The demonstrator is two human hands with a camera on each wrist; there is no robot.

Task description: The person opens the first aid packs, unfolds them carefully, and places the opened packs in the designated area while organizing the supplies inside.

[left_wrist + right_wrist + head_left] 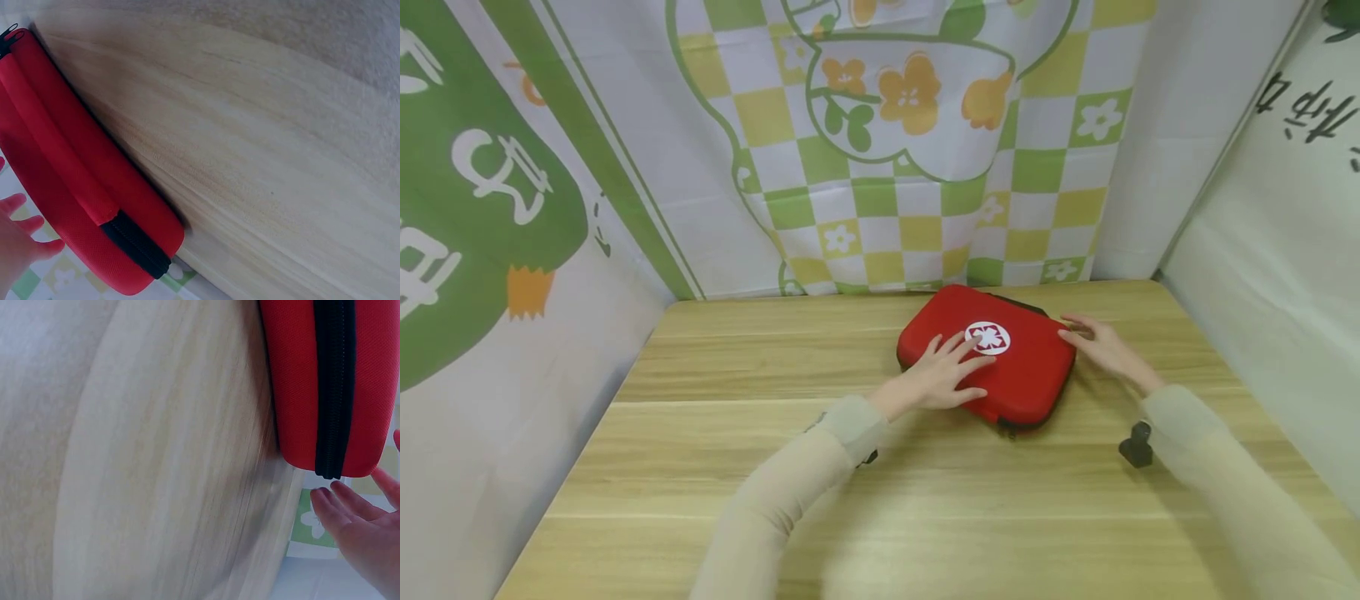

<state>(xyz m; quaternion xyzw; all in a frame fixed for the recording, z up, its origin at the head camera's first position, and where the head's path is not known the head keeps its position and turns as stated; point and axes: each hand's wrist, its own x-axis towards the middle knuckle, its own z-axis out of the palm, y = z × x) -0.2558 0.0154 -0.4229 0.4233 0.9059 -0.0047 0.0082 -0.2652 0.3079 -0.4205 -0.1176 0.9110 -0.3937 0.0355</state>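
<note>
The left grip [942, 377] is spread, its fingers straight and fanned over the top of the red case [1018, 375], near the white emblem [997, 333], right of centre in the head frame. The right grip [1097, 343] is also spread, thumb and fingers apart at the case's right corner; how firmly it touches there I cannot tell. The case is closed and lies flat on the desk [647, 467], turned at a slant, one edge near the patterned cloth [880, 217] at the top of the frame. In the left wrist view, the case runs down the left side, with black zip pulls [9, 41] at the upper left and the left fingers at the lower left edge. In the right wrist view, its black zip [335, 394] runs down the upper right, the right fingers just below the case's end. Pale sleeves [801, 479] cover both arms, and a black device [1137, 447] sits by the right sleeve, at the lower right of the head frame.
</note>
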